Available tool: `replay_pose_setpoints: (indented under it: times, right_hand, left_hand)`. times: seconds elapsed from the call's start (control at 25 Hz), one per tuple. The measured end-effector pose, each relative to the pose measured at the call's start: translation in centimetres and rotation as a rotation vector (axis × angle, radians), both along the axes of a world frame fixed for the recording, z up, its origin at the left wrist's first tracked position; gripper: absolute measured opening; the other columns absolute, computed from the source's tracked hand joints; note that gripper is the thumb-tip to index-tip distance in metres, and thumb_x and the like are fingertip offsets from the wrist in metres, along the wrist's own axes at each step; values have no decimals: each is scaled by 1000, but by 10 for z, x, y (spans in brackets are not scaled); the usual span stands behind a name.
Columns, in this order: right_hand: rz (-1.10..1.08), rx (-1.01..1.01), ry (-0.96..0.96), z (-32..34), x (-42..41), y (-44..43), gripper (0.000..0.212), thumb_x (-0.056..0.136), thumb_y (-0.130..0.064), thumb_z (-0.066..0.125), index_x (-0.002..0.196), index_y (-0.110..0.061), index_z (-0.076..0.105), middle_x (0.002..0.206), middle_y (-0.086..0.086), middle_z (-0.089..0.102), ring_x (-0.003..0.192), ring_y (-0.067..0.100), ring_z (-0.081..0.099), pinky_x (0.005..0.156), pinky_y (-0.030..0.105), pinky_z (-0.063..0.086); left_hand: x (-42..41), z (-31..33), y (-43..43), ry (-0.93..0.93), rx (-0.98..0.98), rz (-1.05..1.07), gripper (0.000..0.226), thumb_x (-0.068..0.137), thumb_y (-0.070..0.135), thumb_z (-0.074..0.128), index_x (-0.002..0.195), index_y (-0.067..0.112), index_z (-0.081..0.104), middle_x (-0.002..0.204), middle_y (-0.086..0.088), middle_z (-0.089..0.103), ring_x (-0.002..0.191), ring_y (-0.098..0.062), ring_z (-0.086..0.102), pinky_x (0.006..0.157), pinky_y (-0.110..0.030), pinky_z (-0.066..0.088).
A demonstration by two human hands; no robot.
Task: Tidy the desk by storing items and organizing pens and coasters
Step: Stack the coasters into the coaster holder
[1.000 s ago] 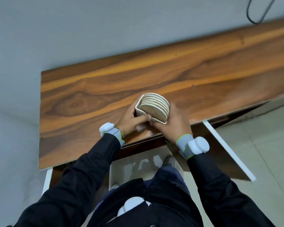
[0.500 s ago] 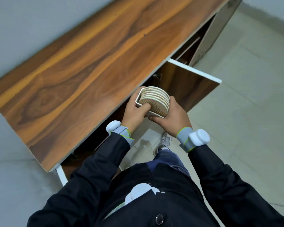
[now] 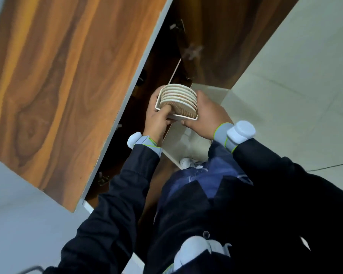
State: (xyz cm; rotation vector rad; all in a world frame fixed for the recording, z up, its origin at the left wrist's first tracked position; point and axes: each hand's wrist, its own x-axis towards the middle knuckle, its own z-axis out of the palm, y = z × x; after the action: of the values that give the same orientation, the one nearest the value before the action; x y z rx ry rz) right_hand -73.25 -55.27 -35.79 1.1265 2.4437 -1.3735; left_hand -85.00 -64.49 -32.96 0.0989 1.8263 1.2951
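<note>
Lifted off the worktop (image 3: 67,76) since a second ago: white holder (image 3: 183,117) of upright round coasters (image 3: 178,99), now between both hands. Gripped by the left hand (image 3: 158,120) curled round its left corner and the right hand (image 3: 207,117) wrapped round its right side. Worktop left of the hands, open cabinet door (image 3: 226,36) beyond them.

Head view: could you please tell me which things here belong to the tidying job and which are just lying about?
Job: coasters, their white holder, left hand and right hand gripping it, open cupboard door, desk top.
Lying about: white shoe, floor tiles, grey wall.
</note>
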Motion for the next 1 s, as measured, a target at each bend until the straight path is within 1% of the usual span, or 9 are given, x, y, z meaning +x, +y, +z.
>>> replay_pose_setpoints:
  times: [0.16, 0.32, 0.44, 0.56, 0.64, 0.72, 0.8, 0.92, 1.0]
  right_hand:
    - [18, -3, -12, -45, -22, 12, 52, 75, -42, 73, 107, -21, 38, 115, 3, 55, 95, 33, 60, 69, 34, 39]
    - [30, -59, -34, -108, -58, 22, 53, 75, -40, 72, 111, -18, 40, 115, 5, 56, 93, 34, 61, 72, 35, 46]
    - [41, -41, -50, -143, -87, 29, 46, 77, -40, 69, 104, -20, 37, 113, 8, 56, 94, 37, 61, 70, 35, 43]
    - [29, -11, -40, -185, -121, 32, 56, 79, -36, 69, 122, -15, 40, 116, 13, 58, 96, 41, 62, 72, 39, 48]
    - [14, -2, -20, -203, -141, 35, 64, 77, -34, 72, 127, -15, 38, 122, 12, 55, 100, 41, 62, 74, 39, 47]
    - [-28, 9, -18, -220, -161, 48, 75, 73, -34, 76, 134, -13, 36, 127, 11, 52, 106, 41, 60, 75, 38, 44]
    - [-73, 35, -19, -232, -176, 58, 86, 70, -35, 78, 138, -10, 34, 129, 12, 51, 106, 41, 59, 70, 36, 38]
    - [-170, 62, -32, -250, -198, 69, 85, 70, -34, 76, 140, -9, 34, 128, 11, 51, 102, 37, 61, 66, 33, 33]
    - [-149, 20, -25, -255, -210, 71, 81, 78, -32, 72, 142, -9, 30, 134, 11, 47, 105, 36, 61, 68, 34, 37]
  left_hand:
    - [-20, -50, 9, -69, -74, 118, 54, 70, 7, 45, 120, 25, 55, 94, 4, 67, 82, -9, 65, 73, -34, 54]
    - [-48, -120, 17, -145, -158, 177, 43, 80, 6, 48, 120, -9, 52, 99, -5, 63, 87, -10, 63, 78, -35, 55]
    - [-71, -156, 24, -125, -173, 213, 30, 95, -1, 42, 117, 10, 59, 102, -2, 65, 90, -11, 63, 81, -35, 55]
    - [-94, -196, 32, -167, -205, 319, 39, 102, 4, 37, 140, 0, 43, 134, -15, 53, 122, -25, 52, 99, -38, 44]
    - [-115, -212, 37, -92, -241, 341, 54, 97, 15, 51, 145, -1, 34, 148, -16, 42, 135, -26, 42, 107, -33, 35]
    - [-134, -227, 45, 45, -298, 260, 70, 84, 26, 64, 146, 8, 37, 148, -8, 43, 133, -19, 44, 111, -34, 34]
    - [-145, -236, 55, 108, -347, 188, 59, 92, 27, 62, 145, 18, 37, 146, -2, 46, 132, -17, 46, 114, -43, 33]
    - [-158, -254, 76, 160, -432, 140, 34, 99, 29, 52, 132, 27, 48, 119, 8, 59, 116, -13, 53, 107, -42, 39]
    - [-164, -261, 88, 119, -438, 154, 28, 105, 23, 39, 130, 20, 51, 128, 1, 59, 117, -15, 53, 105, -36, 37]
